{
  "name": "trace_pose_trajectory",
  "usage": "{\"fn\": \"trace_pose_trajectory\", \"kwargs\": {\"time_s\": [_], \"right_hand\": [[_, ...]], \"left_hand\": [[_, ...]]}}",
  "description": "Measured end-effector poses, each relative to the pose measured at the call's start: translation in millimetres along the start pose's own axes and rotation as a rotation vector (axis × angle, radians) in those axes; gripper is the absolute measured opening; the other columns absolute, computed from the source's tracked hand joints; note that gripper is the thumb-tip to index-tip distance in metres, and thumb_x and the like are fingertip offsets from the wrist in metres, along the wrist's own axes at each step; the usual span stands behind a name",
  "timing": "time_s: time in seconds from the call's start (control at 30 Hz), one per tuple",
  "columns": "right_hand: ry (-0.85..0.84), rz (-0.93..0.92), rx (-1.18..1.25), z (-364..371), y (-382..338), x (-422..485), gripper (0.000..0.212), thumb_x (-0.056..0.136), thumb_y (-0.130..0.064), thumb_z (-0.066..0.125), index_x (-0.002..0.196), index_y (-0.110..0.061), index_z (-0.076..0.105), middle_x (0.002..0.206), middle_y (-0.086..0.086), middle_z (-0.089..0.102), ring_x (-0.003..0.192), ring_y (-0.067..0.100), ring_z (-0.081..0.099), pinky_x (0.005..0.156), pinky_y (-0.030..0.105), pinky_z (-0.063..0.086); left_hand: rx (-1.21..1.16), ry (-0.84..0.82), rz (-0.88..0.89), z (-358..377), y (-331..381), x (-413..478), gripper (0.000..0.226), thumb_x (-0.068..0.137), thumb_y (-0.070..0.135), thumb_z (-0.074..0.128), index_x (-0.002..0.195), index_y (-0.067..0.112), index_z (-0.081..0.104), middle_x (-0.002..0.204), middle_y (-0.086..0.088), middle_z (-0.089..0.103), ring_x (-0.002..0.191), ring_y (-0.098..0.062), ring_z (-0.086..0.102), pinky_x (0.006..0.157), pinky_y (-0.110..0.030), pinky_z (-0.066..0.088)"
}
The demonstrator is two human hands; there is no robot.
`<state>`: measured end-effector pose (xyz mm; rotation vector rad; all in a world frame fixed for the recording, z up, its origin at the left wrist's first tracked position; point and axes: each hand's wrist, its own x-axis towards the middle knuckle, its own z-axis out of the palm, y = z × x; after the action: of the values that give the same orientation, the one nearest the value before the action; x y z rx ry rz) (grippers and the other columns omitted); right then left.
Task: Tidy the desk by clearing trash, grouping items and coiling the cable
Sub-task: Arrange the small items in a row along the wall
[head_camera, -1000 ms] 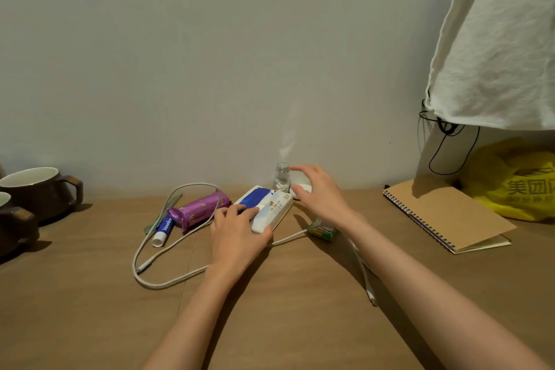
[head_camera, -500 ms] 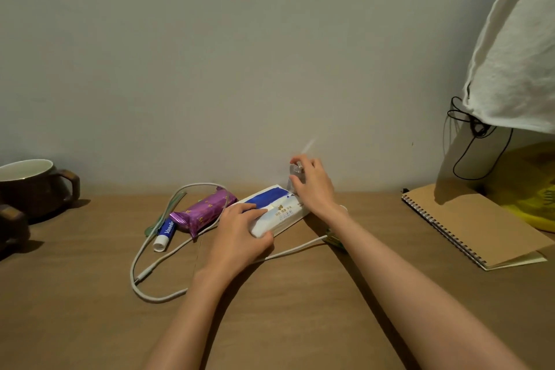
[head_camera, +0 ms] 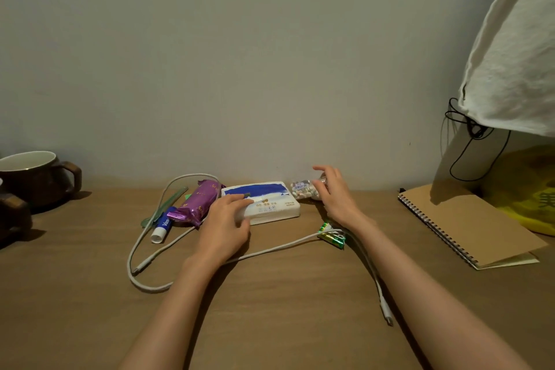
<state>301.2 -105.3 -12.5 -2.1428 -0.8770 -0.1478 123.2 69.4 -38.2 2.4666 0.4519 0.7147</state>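
Grouping underway: left hand (head_camera: 223,227) rests flat on tissue pack (head_camera: 267,203), right hand (head_camera: 334,200) grips pill bottle (head_camera: 302,189) just beside it; cable (head_camera: 148,289) sprawls uncoiled on the tabletop (head_camera: 90,318).

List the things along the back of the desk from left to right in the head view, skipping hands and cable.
brown mug, lip balm tube, purple snack pack, tissue pack, small clear bottle, spiral notebook, yellow bag

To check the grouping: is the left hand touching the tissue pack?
Touching. Head view: the left hand rests on the tissue pack, fingers over its top.
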Motion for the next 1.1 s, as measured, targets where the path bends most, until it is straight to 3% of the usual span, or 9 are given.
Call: {"fn": "trace_pose_trajectory", "kwargs": {"time_s": [0.17, 0.37, 0.43, 0.53, 0.63, 0.9, 1.0, 1.1], "right_hand": [[0.077, 0.037, 0.020, -7.7, 6.9, -7.2, 0.027, 0.101, -0.023, 0.039, 0.122, -0.014, 0.055, 0.120, 0.004, 0.048, 0.104, 0.015, 0.052, 0.087, 0.027, 0.040], [0.131, 0.053, 0.017, -25.0, 5.9, -19.4, 0.019, 0.100, -0.021, 0.039, 0.102, -0.014, 0.055, 0.104, 0.004, 0.051, 0.092, 0.018, 0.053, 0.075, 0.030, 0.042], [0.071, 0.022, 0.029, -30.6, -2.5, -23.9, 0.015, 0.100, -0.024, 0.041, 0.101, -0.014, 0.053, 0.102, 0.002, 0.052, 0.087, 0.014, 0.053, 0.069, 0.026, 0.043], [-0.046, -0.055, 0.012, -33.7, -17.6, -30.9, 0.010, 0.099, -0.026, 0.045, 0.100, -0.017, 0.050, 0.097, -0.004, 0.053, 0.086, 0.011, 0.056, 0.065, 0.026, 0.050], [-0.127, -0.129, -0.036, -30.6, -31.6, -37.6, 0.006, 0.097, -0.028, 0.047, 0.098, -0.022, 0.049, 0.095, -0.008, 0.054, 0.086, 0.007, 0.057, 0.060, 0.019, 0.045], [-0.147, -0.300, -0.127, -18.0, -45.8, -43.4, 0.016, 0.090, -0.038, 0.059, 0.101, -0.027, 0.054, 0.100, -0.012, 0.054, 0.091, 0.004, 0.051, 0.072, 0.023, 0.044], [-0.172, -0.222, -0.097, -23.9, -48.6, -41.5, 0.028, 0.092, -0.049, 0.051, 0.108, -0.027, 0.058, 0.107, -0.011, 0.057, 0.093, 0.001, 0.052, 0.070, 0.020, 0.042], [-0.016, -0.101, 0.023, -31.9, -39.8, -28.8, 0.032, 0.099, -0.040, 0.039, 0.109, -0.023, 0.064, 0.109, -0.005, 0.063, 0.096, 0.007, 0.055, 0.080, 0.028, 0.044]], "left_hand": [[-0.013, 0.007, -0.015, 2.4, -1.3, 3.2, 0.043, 0.088, 0.009, 0.060, 0.129, 0.024, 0.057, 0.140, 0.000, 0.046, 0.132, -0.018, 0.037, 0.109, -0.037, 0.034], [-0.063, -0.024, 0.050, 6.0, -1.1, 7.6, 0.042, 0.089, 0.001, 0.055, 0.127, 0.018, 0.058, 0.136, -0.001, 0.050, 0.129, -0.017, 0.042, 0.106, -0.025, 0.031], [-0.081, -0.036, 0.054, 8.1, -0.2, 10.5, 0.042, 0.089, -0.001, 0.054, 0.127, 0.018, 0.057, 0.137, -0.001, 0.050, 0.131, -0.017, 0.040, 0.106, -0.022, 0.027], [-0.085, -0.030, 0.045, 12.2, 2.0, 14.5, 0.043, 0.090, 0.000, 0.054, 0.128, 0.019, 0.056, 0.138, -0.001, 0.049, 0.133, -0.019, 0.038, 0.109, -0.027, 0.029], [-0.090, -0.001, 0.024, 14.3, 1.9, 15.2, 0.043, 0.090, 0.004, 0.056, 0.130, 0.020, 0.055, 0.138, -0.001, 0.048, 0.131, -0.018, 0.041, 0.109, -0.031, 0.033], [-0.103, 0.043, 0.014, 8.9, -2.1, 12.5, 0.048, 0.090, 0.013, 0.060, 0.136, 0.021, 0.050, 0.140, -0.001, 0.048, 0.131, -0.016, 0.041, 0.110, -0.033, 0.033], [-0.100, 0.042, 0.007, 9.2, -3.9, 11.9, 0.048, 0.090, 0.014, 0.059, 0.136, 0.025, 0.049, 0.143, -0.001, 0.046, 0.132, -0.017, 0.040, 0.110, -0.040, 0.036], [-0.093, 0.039, 0.032, 10.3, -3.5, 12.6, 0.046, 0.090, 0.016, 0.059, 0.134, 0.026, 0.051, 0.143, 0.000, 0.046, 0.133, -0.017, 0.039, 0.110, -0.040, 0.035]]}}
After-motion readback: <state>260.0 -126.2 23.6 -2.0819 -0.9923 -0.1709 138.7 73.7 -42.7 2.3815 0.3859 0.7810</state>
